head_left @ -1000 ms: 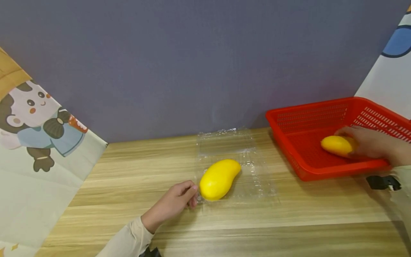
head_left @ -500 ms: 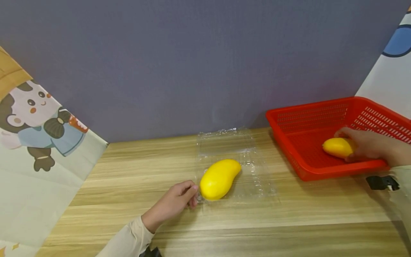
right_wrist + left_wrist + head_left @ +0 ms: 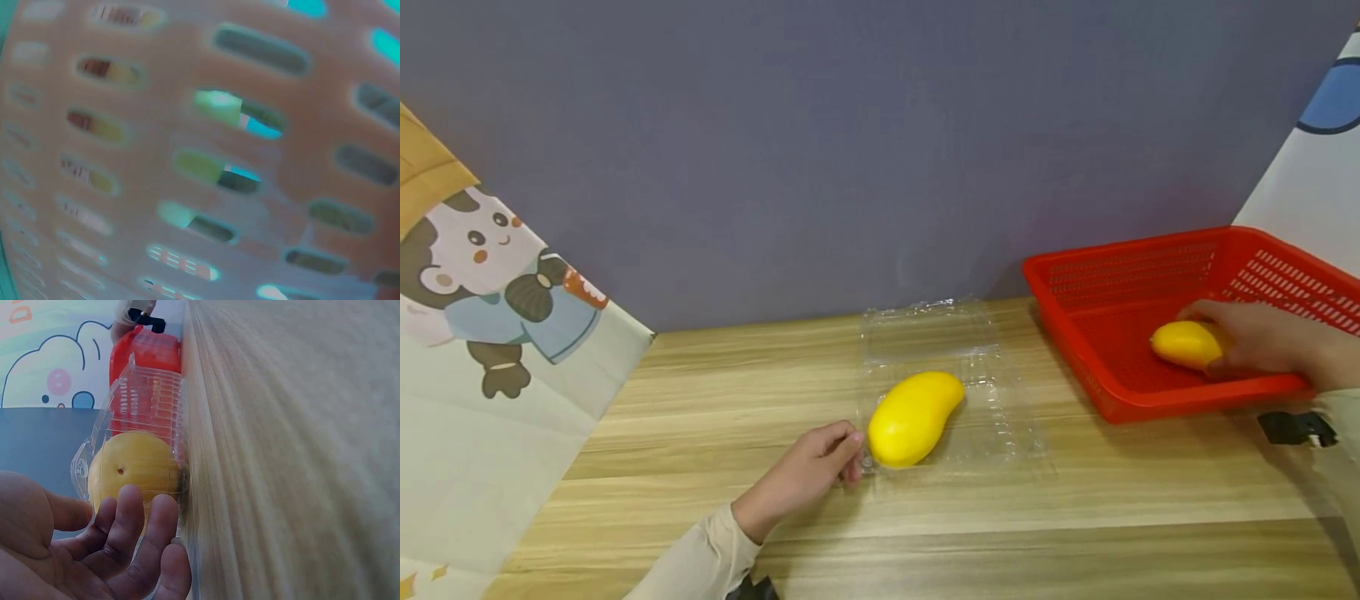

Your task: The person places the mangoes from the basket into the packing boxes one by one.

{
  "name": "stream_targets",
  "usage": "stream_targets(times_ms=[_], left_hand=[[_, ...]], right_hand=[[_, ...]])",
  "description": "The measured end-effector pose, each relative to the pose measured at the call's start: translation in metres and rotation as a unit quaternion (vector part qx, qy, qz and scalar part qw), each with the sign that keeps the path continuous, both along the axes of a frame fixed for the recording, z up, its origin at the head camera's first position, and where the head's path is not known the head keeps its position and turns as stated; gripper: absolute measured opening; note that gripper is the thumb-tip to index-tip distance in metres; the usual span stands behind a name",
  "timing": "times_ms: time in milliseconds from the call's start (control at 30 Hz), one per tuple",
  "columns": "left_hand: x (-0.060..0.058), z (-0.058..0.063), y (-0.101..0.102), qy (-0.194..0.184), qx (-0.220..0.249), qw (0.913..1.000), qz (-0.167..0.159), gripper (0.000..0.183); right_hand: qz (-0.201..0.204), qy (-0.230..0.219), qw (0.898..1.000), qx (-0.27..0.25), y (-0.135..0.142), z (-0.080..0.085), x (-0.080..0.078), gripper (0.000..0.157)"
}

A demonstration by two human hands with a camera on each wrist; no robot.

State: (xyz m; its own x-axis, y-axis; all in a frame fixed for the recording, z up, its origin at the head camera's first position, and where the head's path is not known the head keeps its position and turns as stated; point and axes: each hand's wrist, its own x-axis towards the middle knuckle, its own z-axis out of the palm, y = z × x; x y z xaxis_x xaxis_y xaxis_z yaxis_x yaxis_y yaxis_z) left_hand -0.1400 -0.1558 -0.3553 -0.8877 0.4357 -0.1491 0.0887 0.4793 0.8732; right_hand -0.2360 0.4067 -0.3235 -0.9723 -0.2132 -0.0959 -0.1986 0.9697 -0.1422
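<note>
A large yellow mango lies in an opened clear plastic clamshell box on the wooden table. Beside the box's near left corner is my left hand, its fingertips right at the edge. Seen from the left wrist, those fingers are loosely bent in front of the box wall and the thumb stands apart from them. My right hand reaches over the near rim of the red basket and grips a second mango inside it. The basket's slotted wall fills the right wrist view and hides that hand's grip.
A grey-blue panel stands along the back of the table. Cartoon-printed panels flank it. The clamshell's lid lies folded back toward the rear panel, left of the basket.
The mango in the basket has shifted very slightly within the right hand's grip. My left hand and the mango in the box have stayed put.
</note>
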Motion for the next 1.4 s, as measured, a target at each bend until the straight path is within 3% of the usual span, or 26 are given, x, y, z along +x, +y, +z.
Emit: stream_targets(times_ms=[533, 1167, 1400], left_hand=[[0.001, 0.0, -0.001, 0.005, 0.004, 1.0, -0.004, 0.03], [0.0, -0.001, -0.002, 0.014, 0.001, 0.9999, -0.006, 0.03], [-0.001, -0.002, -0.002, 0.016, -0.001, 0.9999, -0.005, 0.03]], right_hand=[[0.001, 0.016, 1.0, -0.01, -0.014, 0.012, 0.004, 0.073], [-0.025, 0.023, 0.999, -0.008, -0.034, 0.03, 0.009, 0.082], [-0.018, 0.034, 0.999, -0.015, -0.047, 0.038, 0.015, 0.082]])
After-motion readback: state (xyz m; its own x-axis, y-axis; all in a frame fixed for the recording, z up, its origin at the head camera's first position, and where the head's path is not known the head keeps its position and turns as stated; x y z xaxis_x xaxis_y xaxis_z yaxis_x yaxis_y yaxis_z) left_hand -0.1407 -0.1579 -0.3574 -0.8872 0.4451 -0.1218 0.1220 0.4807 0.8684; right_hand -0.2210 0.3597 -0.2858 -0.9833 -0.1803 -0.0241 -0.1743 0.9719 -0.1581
